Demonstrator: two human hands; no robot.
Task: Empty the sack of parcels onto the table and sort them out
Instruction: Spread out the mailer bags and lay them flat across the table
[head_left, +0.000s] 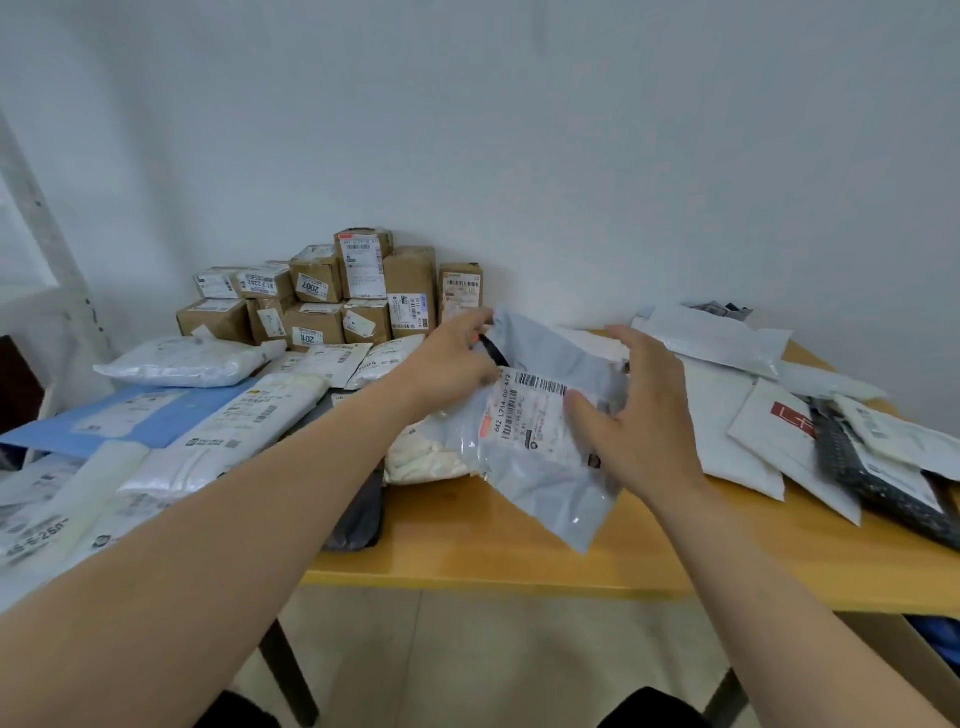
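Both hands hold one grey mailer (545, 467) above the table's (467, 545) middle. The left hand (447, 364) pinches its far-left corner and the right hand (644, 415) clasps its right edge. Its long axis slants far-left to near-right; white mailers (727, 441) lie nearer the right hand.

Left hand (451, 364) pinches grey mailer (540, 467) (right hand (641, 415) seemingly too).

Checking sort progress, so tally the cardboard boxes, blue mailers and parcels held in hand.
Cardboard boxes: 10 in view
Blue mailer: 1
Grey mailer, held by left hand and right hand: 1
Total: 12
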